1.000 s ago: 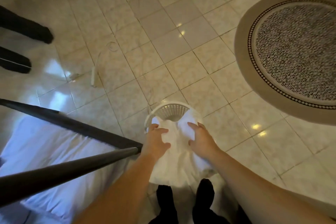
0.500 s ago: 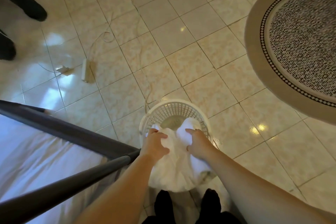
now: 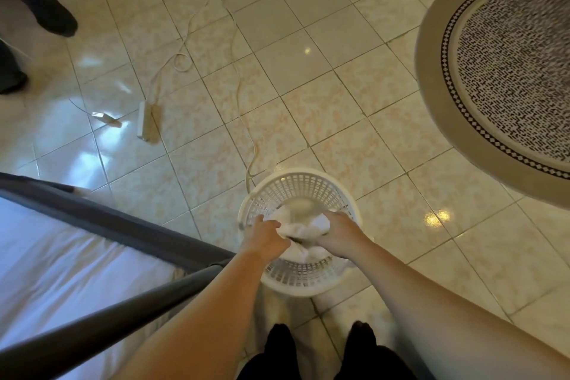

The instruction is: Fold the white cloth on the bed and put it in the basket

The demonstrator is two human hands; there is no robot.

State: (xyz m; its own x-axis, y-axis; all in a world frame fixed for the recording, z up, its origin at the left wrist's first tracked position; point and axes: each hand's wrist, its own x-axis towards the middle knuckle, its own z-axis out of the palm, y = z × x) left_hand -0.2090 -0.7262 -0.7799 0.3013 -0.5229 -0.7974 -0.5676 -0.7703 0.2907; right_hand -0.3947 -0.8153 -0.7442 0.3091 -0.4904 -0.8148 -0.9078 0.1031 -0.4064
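A round white lattice basket [image 3: 303, 182] stands on the tiled floor just off the bed's corner. The white cloth [image 3: 300, 230] is bunched up inside it, below the rim. My left hand [image 3: 265, 236] grips the cloth's left side and my right hand [image 3: 340, 236] grips its right side, both reaching down into the basket. Part of the cloth is hidden under my hands.
The bed [image 3: 46, 262] with a white sheet and dark frame rails [image 3: 123, 225] fills the lower left. A power strip [image 3: 146, 122] and its cables lie on the floor beyond. A round patterned rug [image 3: 509, 71] lies at right. Another person's dark legs [image 3: 40, 9] stand at upper left. My dark-socked feet [image 3: 320, 352] are below the basket.
The cloth has gone from draped over the basket's near rim to bunched down inside it, my hands following it in. The view has tilted so the basket's whole rim shows.
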